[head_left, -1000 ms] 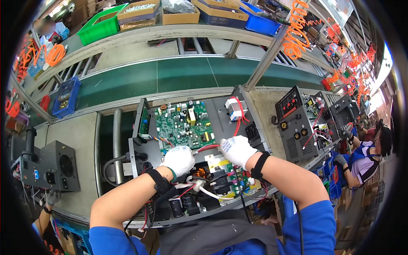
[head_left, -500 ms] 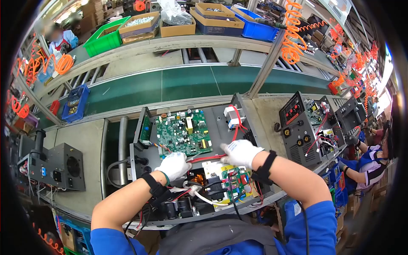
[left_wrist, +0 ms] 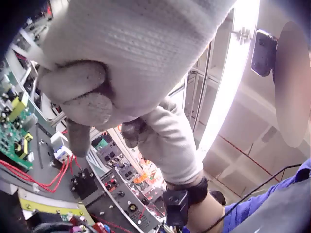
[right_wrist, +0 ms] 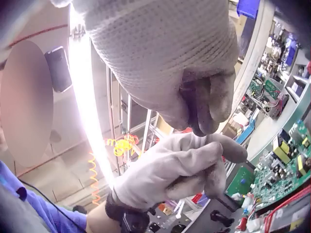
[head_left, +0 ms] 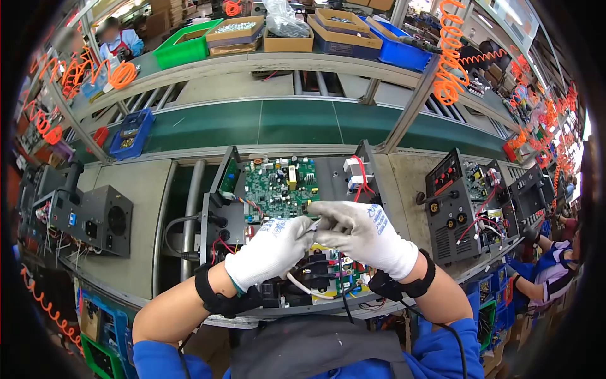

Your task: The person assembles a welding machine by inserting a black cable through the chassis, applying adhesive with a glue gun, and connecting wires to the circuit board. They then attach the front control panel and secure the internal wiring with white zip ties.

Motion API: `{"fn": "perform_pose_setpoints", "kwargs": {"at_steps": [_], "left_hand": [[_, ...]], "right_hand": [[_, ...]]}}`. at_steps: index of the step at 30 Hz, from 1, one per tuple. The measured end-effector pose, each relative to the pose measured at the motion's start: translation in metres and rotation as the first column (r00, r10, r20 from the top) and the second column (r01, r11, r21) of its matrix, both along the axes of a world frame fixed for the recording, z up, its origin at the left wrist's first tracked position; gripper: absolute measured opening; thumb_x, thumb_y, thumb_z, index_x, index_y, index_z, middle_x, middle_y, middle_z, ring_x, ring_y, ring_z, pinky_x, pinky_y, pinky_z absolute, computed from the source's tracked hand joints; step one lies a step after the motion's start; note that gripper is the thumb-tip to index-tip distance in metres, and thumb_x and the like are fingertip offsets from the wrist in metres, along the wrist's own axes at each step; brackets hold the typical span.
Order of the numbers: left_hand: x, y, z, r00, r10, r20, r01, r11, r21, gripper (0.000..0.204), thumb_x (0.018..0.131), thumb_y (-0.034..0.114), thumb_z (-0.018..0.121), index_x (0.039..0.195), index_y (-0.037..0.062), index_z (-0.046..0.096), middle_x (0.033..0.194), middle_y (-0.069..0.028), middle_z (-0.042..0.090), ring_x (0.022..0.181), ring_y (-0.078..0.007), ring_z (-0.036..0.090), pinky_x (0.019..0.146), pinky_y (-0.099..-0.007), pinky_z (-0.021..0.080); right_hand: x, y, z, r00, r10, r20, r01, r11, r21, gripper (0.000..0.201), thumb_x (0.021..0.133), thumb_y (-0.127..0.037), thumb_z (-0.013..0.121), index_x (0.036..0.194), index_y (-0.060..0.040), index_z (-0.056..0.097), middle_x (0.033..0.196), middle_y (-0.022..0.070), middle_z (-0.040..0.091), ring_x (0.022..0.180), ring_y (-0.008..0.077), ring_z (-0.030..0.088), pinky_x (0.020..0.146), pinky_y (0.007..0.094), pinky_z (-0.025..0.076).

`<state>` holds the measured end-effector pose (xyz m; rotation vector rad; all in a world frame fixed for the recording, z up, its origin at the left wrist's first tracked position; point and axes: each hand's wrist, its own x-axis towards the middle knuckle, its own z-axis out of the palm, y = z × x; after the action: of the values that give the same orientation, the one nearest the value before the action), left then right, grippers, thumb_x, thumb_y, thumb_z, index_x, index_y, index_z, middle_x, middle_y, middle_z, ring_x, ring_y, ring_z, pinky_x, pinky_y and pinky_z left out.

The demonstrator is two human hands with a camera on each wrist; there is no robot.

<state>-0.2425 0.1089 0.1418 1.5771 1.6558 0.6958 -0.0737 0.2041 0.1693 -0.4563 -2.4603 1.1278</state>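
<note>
Both white-gloved hands meet in front of the open grey metal chassis point(head_left: 328, 180), over its near half. My left hand point(head_left: 268, 247) has its thumb and fingers curled together, pinching a small pale strip point(left_wrist: 33, 51) that juts past the fingers in the left wrist view. Fingers bent, my right hand point(head_left: 375, 237) reaches to the left fingertips; whether it grips the strip too, I cannot tell. Behind the hands lies a green circuit board point(head_left: 278, 189), with red wires point(head_left: 361, 180) by a white block at right. A power board point(head_left: 363, 278) shows partly beneath the hands.
Another open unit point(head_left: 445, 218) stands at right, and a dark boxed unit point(head_left: 104, 218) at left. A green conveyor belt point(head_left: 290, 123) runs behind, below a shelf with a green bin point(head_left: 186, 47) and cardboard boxes. Orange coiled hoses point(head_left: 448, 82) hang at right.
Earlier the hands were apart with a red cable stretched between them. They have now come together and sit higher over the chassis; the red cable no longer shows between them.
</note>
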Motion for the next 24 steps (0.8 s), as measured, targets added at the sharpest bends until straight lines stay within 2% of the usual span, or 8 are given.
{"fn": "perform_pose_setpoints", "kwargs": {"at_steps": [6, 11, 12, 15, 16, 18, 21, 24], "left_hand": [[0.006, 0.0, -0.005, 0.98, 0.013, 0.2, 0.012, 0.992, -0.126, 0.016, 0.094, 0.013, 0.049, 0.093, -0.0009, 0.056, 0.068, -0.0067, 0.058, 0.058, -0.0152, 0.06, 0.054, -0.0325, 0.048], [-0.029, -0.004, 0.003, 0.965, 0.121, -0.231, -0.068, 0.972, 0.223, 0.02, 0.093, 0.015, 0.052, 0.095, -0.001, 0.063, 0.081, -0.0089, 0.065, 0.062, -0.0152, 0.059, 0.059, -0.0316, 0.05], [-0.038, -0.002, 0.01, 0.929, 0.363, -0.065, -0.358, 0.931, 0.076, 0.024, 0.092, 0.016, 0.053, 0.104, -0.001, 0.065, 0.089, -0.0118, 0.067, 0.077, -0.0165, 0.063, 0.071, -0.0311, 0.051], [-0.025, 0.011, 0.009, 0.947, 0.199, 0.254, -0.26, 0.937, 0.234, 0.031, 0.093, 0.017, 0.055, 0.118, -0.0016, 0.06, 0.101, -0.013, 0.067, 0.092, -0.0167, 0.062, 0.083, -0.0308, 0.049], [-0.01, 0.018, 0.001, 0.94, 0.095, 0.327, -0.186, 0.948, 0.258, 0.035, 0.094, 0.017, 0.056, 0.122, -0.0025, 0.057, 0.105, -0.0132, 0.067, 0.095, -0.0169, 0.062, 0.085, -0.0312, 0.049], [-0.001, 0.028, 0.014, 0.941, 0.043, 0.335, -0.01, 0.995, -0.099, 0.024, 0.092, 0.014, 0.058, 0.108, -0.0032, 0.061, 0.08, -0.0017, 0.064, 0.073, -0.0061, 0.058, 0.069, -0.0239, 0.048], [0.01, 0.042, -0.007, 0.802, 0.167, 0.573, -0.09, 0.983, -0.161, 0.013, 0.092, 0.013, 0.059, 0.094, 0.0009, 0.063, 0.069, 0.0054, 0.054, 0.062, -0.0012, 0.049, 0.058, -0.0197, 0.041], [0.02, 0.052, -0.032, 0.796, 0.237, 0.557, -0.184, 0.971, -0.151, 0.014, 0.092, 0.011, 0.059, 0.08, 0.0037, 0.059, 0.066, 0.0068, 0.05, 0.06, -0.0015, 0.044, 0.054, -0.0213, 0.038]], "right_hand": [[0.008, 0.0, -0.004, 0.999, 0.011, 0.038, -0.025, 0.922, 0.386, 0.019, 0.086, -0.014, 0.063, 0.104, -0.0092, 0.063, 0.085, 0.0087, 0.065, 0.075, 0.0284, 0.063, 0.064, 0.0313, 0.051], [0.035, 0.02, 0.009, 0.955, -0.268, -0.127, 0.239, 0.949, -0.206, 0.01, 0.09, -0.007, 0.06, 0.099, -0.0035, 0.062, 0.075, 0.001, 0.062, 0.062, 0.008, 0.057, 0.055, 0.024, 0.046], [0.041, 0.03, 0.01, 0.943, -0.304, -0.134, 0.256, 0.922, -0.292, 0.01, 0.09, -0.004, 0.058, 0.099, -0.0026, 0.062, 0.074, -0.0021, 0.059, 0.059, 0.006, 0.053, 0.053, 0.022, 0.043], [0.04, 0.036, 0.023, 0.959, -0.237, 0.157, 0.264, 0.948, -0.177, 0.01, 0.09, -0.002, 0.057, 0.099, -0.002, 0.062, 0.075, -0.0041, 0.056, 0.059, 0.0039, 0.047, 0.053, 0.0182, 0.039], [0.033, 0.031, 0.024, 0.966, -0.207, 0.156, 0.252, 0.891, -0.378, 0.011, 0.089, -0.001, 0.057, 0.1, -0.0002, 0.06, 0.081, -0.0017, 0.058, 0.066, 0.0037, 0.05, 0.056, 0.0177, 0.04], [0.026, 0.036, 0.007, 0.969, -0.237, -0.063, 0.2, 0.913, -0.356, 0.02, 0.089, -0.002, 0.06, 0.109, -0.0002, 0.06, 0.086, 0.0016, 0.061, 0.073, 0.0054, 0.055, 0.061, 0.0183, 0.045], [0.019, 0.046, -0.008, 0.922, -0.324, -0.21, 0.084, 0.7, -0.709, 0.029, 0.089, -0.005, 0.062, 0.118, -0.0014, 0.059, 0.09, 0.0033, 0.063, 0.076, 0.0079, 0.059, 0.065, 0.0212, 0.05], [0.017, 0.046, -0.033, 0.975, -0.22, -0.024, 0.135, 0.679, -0.722, 0.024, 0.091, -0.007, 0.062, 0.112, 0.0026, 0.063, 0.09, 0.0061, 0.065, 0.077, 0.0102, 0.063, 0.065, 0.0218, 0.053]]}}
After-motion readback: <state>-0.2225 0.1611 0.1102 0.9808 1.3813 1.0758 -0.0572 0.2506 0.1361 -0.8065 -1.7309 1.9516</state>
